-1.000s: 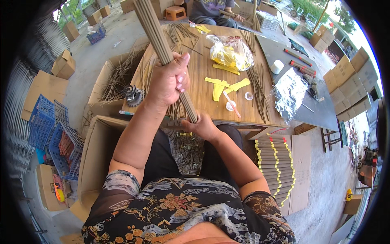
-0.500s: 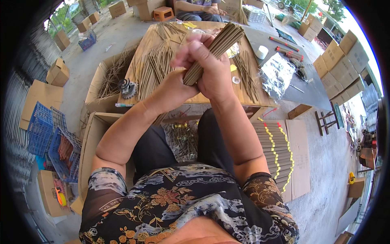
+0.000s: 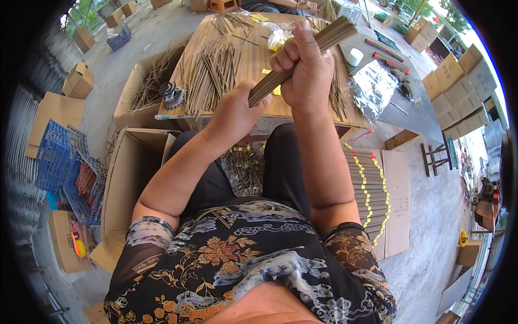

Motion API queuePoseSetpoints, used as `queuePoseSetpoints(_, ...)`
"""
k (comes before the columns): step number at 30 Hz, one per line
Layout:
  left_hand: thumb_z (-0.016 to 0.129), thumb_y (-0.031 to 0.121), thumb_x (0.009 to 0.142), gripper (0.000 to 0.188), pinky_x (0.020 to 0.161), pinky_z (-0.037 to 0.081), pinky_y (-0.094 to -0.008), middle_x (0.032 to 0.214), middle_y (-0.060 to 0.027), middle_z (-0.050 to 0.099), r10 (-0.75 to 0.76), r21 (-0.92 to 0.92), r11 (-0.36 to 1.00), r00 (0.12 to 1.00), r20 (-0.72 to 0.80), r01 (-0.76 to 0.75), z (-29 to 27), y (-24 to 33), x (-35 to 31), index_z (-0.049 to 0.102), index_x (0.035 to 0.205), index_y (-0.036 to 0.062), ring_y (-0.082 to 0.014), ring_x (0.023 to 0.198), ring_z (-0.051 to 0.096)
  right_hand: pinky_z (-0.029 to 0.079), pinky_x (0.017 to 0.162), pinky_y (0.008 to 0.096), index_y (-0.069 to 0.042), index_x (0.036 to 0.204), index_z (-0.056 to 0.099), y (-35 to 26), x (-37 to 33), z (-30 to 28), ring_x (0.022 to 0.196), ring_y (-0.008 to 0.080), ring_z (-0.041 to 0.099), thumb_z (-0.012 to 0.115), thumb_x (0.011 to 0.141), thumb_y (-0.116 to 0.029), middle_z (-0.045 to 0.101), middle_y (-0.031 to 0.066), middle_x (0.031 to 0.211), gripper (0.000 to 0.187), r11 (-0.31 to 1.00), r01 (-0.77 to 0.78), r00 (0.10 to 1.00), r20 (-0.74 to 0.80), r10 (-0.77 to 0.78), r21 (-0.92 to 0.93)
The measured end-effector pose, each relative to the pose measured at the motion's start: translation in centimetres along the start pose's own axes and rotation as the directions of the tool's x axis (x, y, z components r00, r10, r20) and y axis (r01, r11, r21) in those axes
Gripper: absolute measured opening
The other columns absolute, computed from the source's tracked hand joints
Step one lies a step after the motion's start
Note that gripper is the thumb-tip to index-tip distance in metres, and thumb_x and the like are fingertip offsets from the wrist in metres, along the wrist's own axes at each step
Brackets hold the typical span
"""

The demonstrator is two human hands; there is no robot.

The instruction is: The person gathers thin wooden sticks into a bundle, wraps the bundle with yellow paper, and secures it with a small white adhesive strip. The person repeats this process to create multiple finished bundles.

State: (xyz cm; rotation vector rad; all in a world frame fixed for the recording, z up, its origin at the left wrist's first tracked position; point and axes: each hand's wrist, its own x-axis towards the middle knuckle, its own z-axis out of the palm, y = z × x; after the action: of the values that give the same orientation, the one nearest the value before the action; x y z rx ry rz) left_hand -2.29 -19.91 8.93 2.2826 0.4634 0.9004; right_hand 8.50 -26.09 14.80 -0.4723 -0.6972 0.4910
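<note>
A bundle of thin brown incense sticks [image 3: 335, 35] is held slantwise above the wooden table, its upper end pointing to the far right. My right hand [image 3: 307, 67] is closed around the middle of the bundle, thumb up and fingers wrapped over it. At the lower, nearer end, my left hand [image 3: 236, 110] grips the sticks, its thumb along their side; most of its fingers are hidden. Loose sticks of the same kind [image 3: 211, 75] lie in a wide pile on the table to the left of the bundle. More loose sticks [image 3: 338, 89] lie partly behind my right hand.
The wooden table [image 3: 251, 51] carries yellow paper slips and a metal gear [image 3: 172, 95]. On the grey table stand a white roll [image 3: 354, 56] and crumpled foil [image 3: 372, 89]. Open cardboard boxes [image 3: 132, 178] stand left; yellow-banded bundles [image 3: 367, 194] lie right. Another person's hand [image 3: 307, 6] is beyond.
My right hand's fingers, stretched out and blurred before, are now wrapped around the bundle. That hand has moved up and right, away from my left hand, and the bundle lies at a flatter slant.
</note>
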Motion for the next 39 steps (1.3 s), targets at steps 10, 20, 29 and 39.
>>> queuePoseSetpoints(10,0.064,0.014,0.077,0.017,0.039,0.031,-0.0200,0.056,0.0013,0.048,-0.241,-0.315,0.781,0.726,0.643,0.539,-2.4,1.9,0.6,0.056,0.088,0.0039,-0.0039,0.042,0.041,0.023,0.036,0.0240,-0.012,0.064,0.037,1.1,-2.4,-0.4,0.038,0.0080,0.024,0.049,0.087,-0.026,0.027,-0.0034,0.048,0.028,0.958,-0.277,0.961,0.019,0.277,0.071)
queuePoseSetpoints(20,0.060,0.012,0.071,0.017,0.064,0.046,-0.0374,0.077,-0.0190,0.060,-0.064,-0.032,0.997,0.998,-0.003,0.064,1.3,0.6,-0.5,0.055,0.084,0.0016,-0.0372,0.075,0.058,0.030,0.034,0.0251,-0.009,0.062,0.039,1.6,-2.9,0.3,0.036,0.0086,0.034,0.055,0.083,-0.020,0.035,-0.0011,0.048,0.029,0.993,-0.116,0.983,-0.144,0.114,0.000)
queuePoseSetpoints(29,0.057,0.007,0.070,0.012,0.058,0.046,-0.0364,0.068,-0.0177,0.058,-0.250,-0.145,0.934,0.887,0.388,0.326,-1.0,1.8,-0.9,0.054,0.079,-0.0004,-0.0288,0.066,0.061,0.028,0.037,0.0246,-0.012,0.063,0.037,1.0,-3.2,-0.8,0.039,0.0090,0.030,0.050,0.087,-0.022,0.032,-0.0016,0.048,0.029,0.941,-0.323,0.945,0.081,0.316,0.098)
queuePoseSetpoints(39,0.059,0.008,0.071,0.019,0.062,0.046,-0.0372,0.073,-0.0199,0.058,-0.012,-0.061,0.998,0.993,0.114,0.019,0.3,-0.1,-1.8,0.053,0.086,-0.0008,-0.0336,0.073,0.060,0.024,0.034,0.0250,-0.013,0.056,0.033,1.2,-4.5,0.4,0.035,0.0091,0.025,0.047,0.086,-0.020,0.028,-0.0027,0.045,0.034,0.978,-0.205,0.969,-0.134,0.208,0.038)
